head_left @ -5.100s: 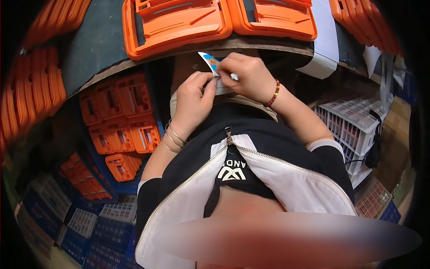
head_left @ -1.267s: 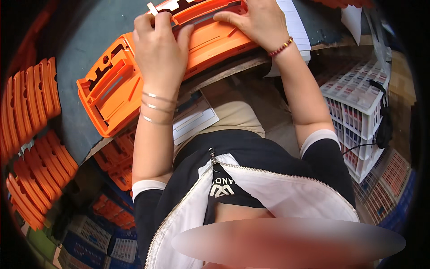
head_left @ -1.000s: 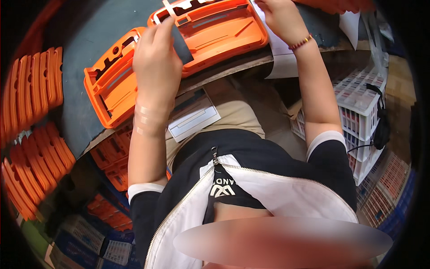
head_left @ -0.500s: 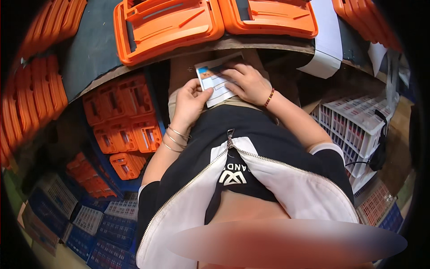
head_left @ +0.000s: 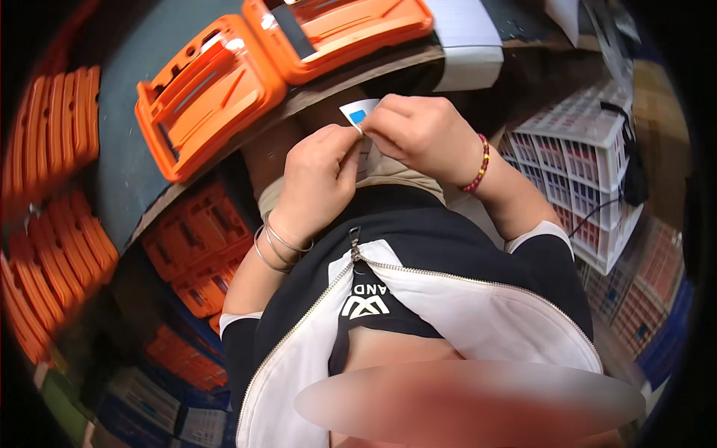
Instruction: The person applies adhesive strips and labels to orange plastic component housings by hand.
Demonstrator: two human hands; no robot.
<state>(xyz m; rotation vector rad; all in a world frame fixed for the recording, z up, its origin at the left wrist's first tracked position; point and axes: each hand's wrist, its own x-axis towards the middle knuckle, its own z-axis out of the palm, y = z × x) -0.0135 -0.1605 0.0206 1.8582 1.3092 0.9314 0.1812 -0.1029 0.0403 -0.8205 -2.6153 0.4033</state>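
Over my lap, both hands meet at a small printed white sheet [head_left: 368, 105] with a blue patch. My left hand [head_left: 317, 173] pinches it between thumb and fingers. My right hand [head_left: 426, 138] grips its upper part, close beside the left fingertips. The sheet looks bent where the fingers meet, and the hands cover most of it. On the bench just beyond lie two orange plastic cases, the left case [head_left: 250, 93] and the right case [head_left: 366, 37], with moulded recesses and dark strips.
Orange parts [head_left: 56, 138] stand in rows along the bench's left side. White paper [head_left: 472, 63] hangs over the bench edge at right. Below, a blue crate of orange pieces [head_left: 196, 231] is at left. White slatted crates [head_left: 571, 157] are stacked at right.
The sheet was held flatter, with my right hand spread over it; now both hands pinch it together and it is bent. The view has shifted, so the cases appear further left.
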